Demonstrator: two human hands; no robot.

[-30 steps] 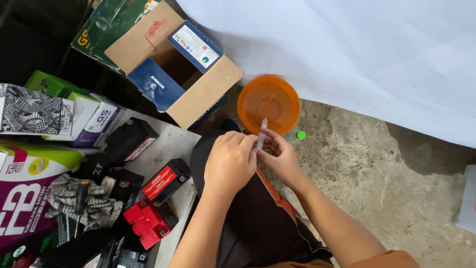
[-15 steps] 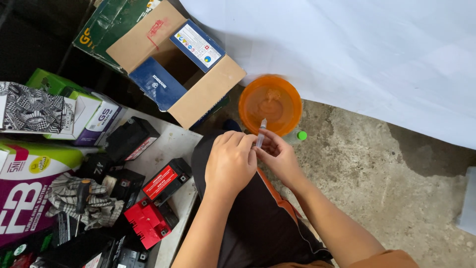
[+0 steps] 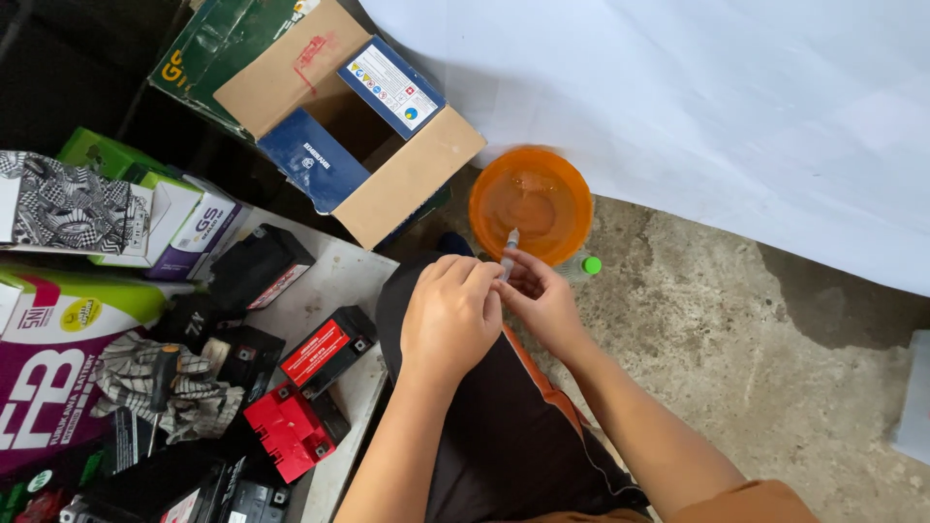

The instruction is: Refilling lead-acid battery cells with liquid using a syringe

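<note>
My left hand (image 3: 450, 315) and my right hand (image 3: 542, 300) meet over my dark-trousered lap. Between their fingers they hold a thin grey stick-like tool (image 3: 509, 250) that points up toward an orange plastic bowl (image 3: 531, 203) on the concrete floor. The left hand's fingers curl over something small that I cannot make out. A small clear bottle with a green cap (image 3: 583, 265) lies just right of my right hand, beside the bowl.
An open cardboard box (image 3: 349, 126) with blue flaps stands at the upper left. Small black and red batteries (image 3: 295, 426) lie on a grey board (image 3: 334, 281) at my left, with a rag and screwdriver (image 3: 165, 383) and colourful cartons (image 3: 87, 203). A white sheet (image 3: 678, 97) covers the far side.
The view has shifted slightly; both hands stay together on the thin tool in nearly the same place.
</note>
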